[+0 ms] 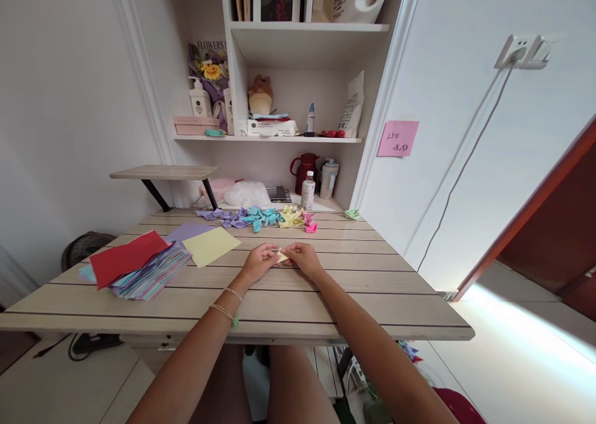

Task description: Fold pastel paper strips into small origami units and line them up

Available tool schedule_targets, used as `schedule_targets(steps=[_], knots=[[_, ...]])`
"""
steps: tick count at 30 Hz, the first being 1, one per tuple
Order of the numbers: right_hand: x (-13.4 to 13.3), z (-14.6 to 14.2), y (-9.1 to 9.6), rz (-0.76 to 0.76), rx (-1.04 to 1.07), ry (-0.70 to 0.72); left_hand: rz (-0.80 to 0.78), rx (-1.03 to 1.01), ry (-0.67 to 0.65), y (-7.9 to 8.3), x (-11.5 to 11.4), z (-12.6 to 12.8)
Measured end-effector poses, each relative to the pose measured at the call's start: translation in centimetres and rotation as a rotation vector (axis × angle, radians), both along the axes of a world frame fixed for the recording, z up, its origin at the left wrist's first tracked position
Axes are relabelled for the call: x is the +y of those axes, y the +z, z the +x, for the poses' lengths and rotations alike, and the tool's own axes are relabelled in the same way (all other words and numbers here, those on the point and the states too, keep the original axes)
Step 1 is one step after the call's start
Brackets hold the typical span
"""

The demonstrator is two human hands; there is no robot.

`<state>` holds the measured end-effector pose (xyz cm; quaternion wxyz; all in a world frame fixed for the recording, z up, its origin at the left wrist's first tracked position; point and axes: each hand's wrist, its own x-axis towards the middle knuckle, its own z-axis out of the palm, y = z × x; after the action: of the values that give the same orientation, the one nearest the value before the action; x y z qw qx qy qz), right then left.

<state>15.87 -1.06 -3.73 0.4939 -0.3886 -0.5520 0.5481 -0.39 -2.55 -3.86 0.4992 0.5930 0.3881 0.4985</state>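
Note:
A small folded piece of yellow paper (pixel 282 257) is pinched between my two hands, just above the middle of the slatted table. My left hand (pixel 261 262) grips its left side, with bracelets on that wrist. From the right, the fingers of my right hand (pixel 302 258) close on the other side. My fingers cover much of the paper, so its full shape is hidden. Beyond my hands lies a row of folded paper pieces: purple (pixel 233 217), blue (pixel 261 216), yellow (pixel 291 216) and pink (pixel 310 222).
To the left sit a stack of coloured paper (pixel 151 272), a red sheet (pixel 128 257) and a loose yellow sheet (pixel 212 246). A small raised shelf (pixel 162 172) stands at the back left. A bottle (pixel 308 191) and a dark red jug (pixel 306 172) stand behind the row.

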Motion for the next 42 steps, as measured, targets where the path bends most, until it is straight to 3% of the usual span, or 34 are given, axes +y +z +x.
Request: schedule_targets(steps=[7, 12, 18, 27, 34, 42], knots=[[-0.3, -0.2, 0.3, 0.022, 0.001, 0.021, -0.063, 0.041, -0.07, -0.2, 0.1, 0.0], [-0.6, -0.2, 0.5, 0.02, 0.076, 0.077, -0.077, -0.014, -0.027, -0.1, 0.3, -0.3], [-0.3, 0.4, 0.3, 0.008, -0.033, 0.044, -0.03, 0.01, -0.018, -0.2, 0.1, -0.1], [0.2, 0.7, 0.2, 0.06, -0.044, 0.168, 0.012, 0.034, 0.086, 0.6, 0.2, -0.2], [0.1, 0.5, 0.9, 0.072, 0.081, 0.017, -0.021, 0.073, 0.057, 0.8, 0.1, -0.3], [-0.6, 0.3, 1.1, 0.055, 0.136, 0.12, -0.104, -0.088, 0.044, 1.0, 0.0, -0.6]])
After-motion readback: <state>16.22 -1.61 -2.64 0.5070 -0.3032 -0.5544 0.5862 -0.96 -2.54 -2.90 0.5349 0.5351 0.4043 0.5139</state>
